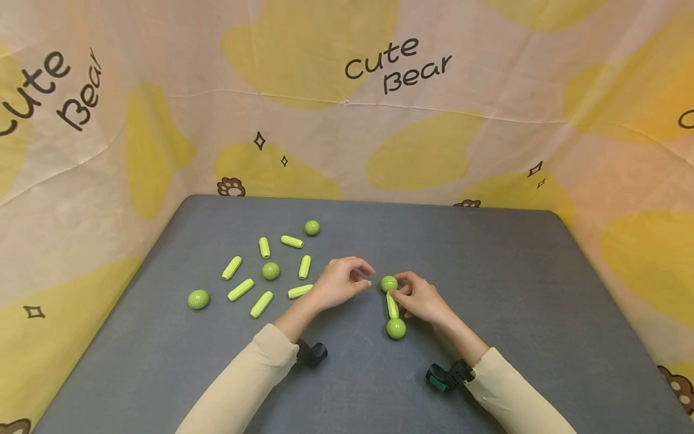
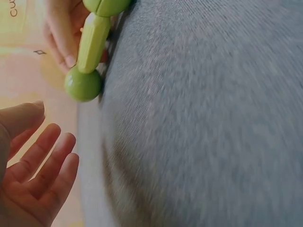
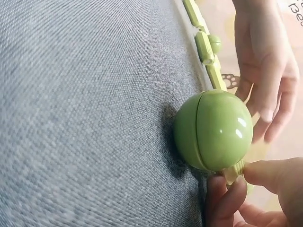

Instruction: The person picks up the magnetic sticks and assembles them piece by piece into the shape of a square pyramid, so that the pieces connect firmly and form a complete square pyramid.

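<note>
A light green ribbed rod (image 1: 392, 306) lies between a far green ball (image 1: 388, 284) and a near green ball (image 1: 396, 328), all three in one line on the table. My right hand (image 1: 425, 300) pinches the rod between thumb and fingers; the right wrist view shows the fingertips (image 3: 236, 189) just behind the near ball, which hides most of the rod. To the left, my left hand (image 1: 338, 282) hovers apart from the joined pieces, holding nothing. Its fingers are loosely bent in the left wrist view, with the far ball (image 2: 83, 84) just beyond them.
Several loose light green rods, such as one rod (image 1: 262, 304), are scattered on the grey table (image 1: 515, 289) left of my hands. Among them lie a middle ball (image 1: 270, 271), a back ball (image 1: 311, 228) and a left ball (image 1: 198, 299). A printed cloth (image 1: 303, 72) surrounds the table.
</note>
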The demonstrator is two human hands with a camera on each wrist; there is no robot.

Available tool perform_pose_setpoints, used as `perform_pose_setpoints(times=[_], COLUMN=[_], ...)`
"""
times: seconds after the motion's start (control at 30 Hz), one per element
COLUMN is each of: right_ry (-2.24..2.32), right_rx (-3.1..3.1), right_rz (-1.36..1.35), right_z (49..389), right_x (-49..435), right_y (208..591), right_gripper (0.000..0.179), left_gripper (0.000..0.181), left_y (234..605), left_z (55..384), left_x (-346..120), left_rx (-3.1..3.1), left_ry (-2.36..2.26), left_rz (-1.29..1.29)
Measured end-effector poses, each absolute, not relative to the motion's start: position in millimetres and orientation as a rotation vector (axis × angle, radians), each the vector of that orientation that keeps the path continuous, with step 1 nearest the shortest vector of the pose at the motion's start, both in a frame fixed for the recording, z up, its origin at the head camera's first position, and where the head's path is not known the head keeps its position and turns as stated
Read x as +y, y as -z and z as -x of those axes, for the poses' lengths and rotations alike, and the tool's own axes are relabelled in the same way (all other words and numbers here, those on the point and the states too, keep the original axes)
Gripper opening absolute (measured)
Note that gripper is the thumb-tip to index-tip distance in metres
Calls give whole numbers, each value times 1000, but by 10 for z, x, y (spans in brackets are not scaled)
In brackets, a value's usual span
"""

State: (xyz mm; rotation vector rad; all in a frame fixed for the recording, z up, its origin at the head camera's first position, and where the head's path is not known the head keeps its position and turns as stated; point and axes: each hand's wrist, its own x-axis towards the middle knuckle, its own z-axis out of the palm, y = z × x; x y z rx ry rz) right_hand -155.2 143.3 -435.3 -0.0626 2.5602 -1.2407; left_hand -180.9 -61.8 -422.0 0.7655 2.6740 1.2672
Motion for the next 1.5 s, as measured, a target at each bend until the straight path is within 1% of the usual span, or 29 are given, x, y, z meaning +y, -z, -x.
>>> perform_pose_setpoints(times=[0.2,0.37,0.8,1.17,1.5], right_ry=[1244,1248,1277,1285,1280], right_rx=[2556,2561,2549,2545,2540], right_rz=[56,70,93,114,104], right_z=[1542,1538,1525,1513,1512], right_x=[1432,1436,1452,1465,1474], right_y=[4345,4345,4362,4352,4352], right_gripper=[40,40,41,41,41], left_gripper=[20,21,27,25,17], left_y=[4110,4064,4206,4280,4320], left_z=[1754,1720,1590,1524,1532], left_x=[-819,-1016,-1508,-1585,-1576], left_rx=[2749,2786,2909,3035,3053], left_ry=[-1247,-1262,-1182,-981,-925], left_rz=[-773,-719,-507,-351,-362])
